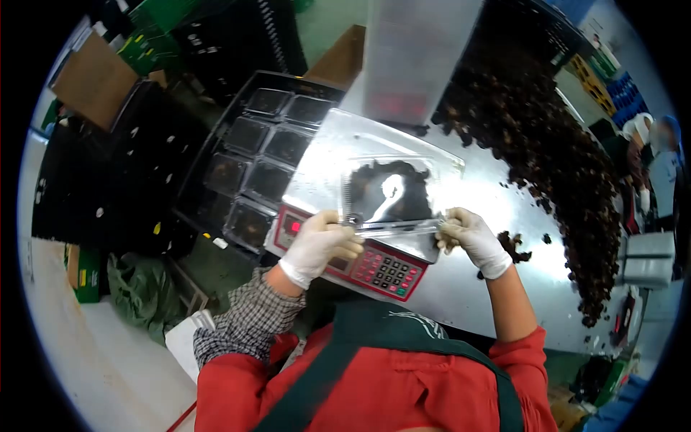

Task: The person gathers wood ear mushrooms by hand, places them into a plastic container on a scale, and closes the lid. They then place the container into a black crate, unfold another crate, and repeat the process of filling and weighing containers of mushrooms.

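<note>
A clear plastic clamshell box (348,189) with dark brown, mushroom-like pieces (410,189) in it sits on the steel pan of a digital scale (325,153). My left hand (320,246), in a white glove, has its fingers closed at the near left corner of the box. At the near right corner, my gloved right hand (471,239) pinches the clear plastic edge. Glare hides part of the plastic between them. Below the box is the scale's red keypad panel (389,273).
Left of the scale, a black crate (198,173) holds several filled clear boxes (248,133). A large heap of dark pieces (547,158) spreads over the steel table (497,309) to the right. A translucent bin (417,57) stands behind the scale. A co-worker (637,147) is at far right.
</note>
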`<state>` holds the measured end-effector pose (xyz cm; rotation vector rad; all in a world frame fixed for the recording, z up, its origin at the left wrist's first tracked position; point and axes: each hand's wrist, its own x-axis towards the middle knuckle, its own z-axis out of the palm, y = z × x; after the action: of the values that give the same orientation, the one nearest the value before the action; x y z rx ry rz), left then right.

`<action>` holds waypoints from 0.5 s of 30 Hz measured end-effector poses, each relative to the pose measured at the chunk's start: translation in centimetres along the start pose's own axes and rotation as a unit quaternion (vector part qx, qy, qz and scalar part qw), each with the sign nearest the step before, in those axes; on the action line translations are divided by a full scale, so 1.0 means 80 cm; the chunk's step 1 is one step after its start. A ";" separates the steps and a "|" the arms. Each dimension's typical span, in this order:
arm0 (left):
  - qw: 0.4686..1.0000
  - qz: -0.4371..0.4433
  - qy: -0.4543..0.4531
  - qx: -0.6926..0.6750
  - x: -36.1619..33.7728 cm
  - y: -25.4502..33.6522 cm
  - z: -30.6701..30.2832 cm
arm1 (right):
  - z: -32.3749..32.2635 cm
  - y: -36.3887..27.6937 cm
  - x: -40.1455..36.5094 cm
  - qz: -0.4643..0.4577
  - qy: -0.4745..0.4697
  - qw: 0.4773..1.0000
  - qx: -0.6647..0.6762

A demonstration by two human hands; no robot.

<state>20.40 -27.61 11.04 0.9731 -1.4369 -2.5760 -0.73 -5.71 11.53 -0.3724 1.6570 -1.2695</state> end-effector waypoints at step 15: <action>0.941 0.291 0.084 -0.149 -0.048 0.018 -0.065 | 0.125 -0.066 0.023 -0.141 -0.124 0.968 0.169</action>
<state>25.90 -31.09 12.13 0.5903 -1.0433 -2.1262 5.06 -14.79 15.36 -0.5456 1.1788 -1.6155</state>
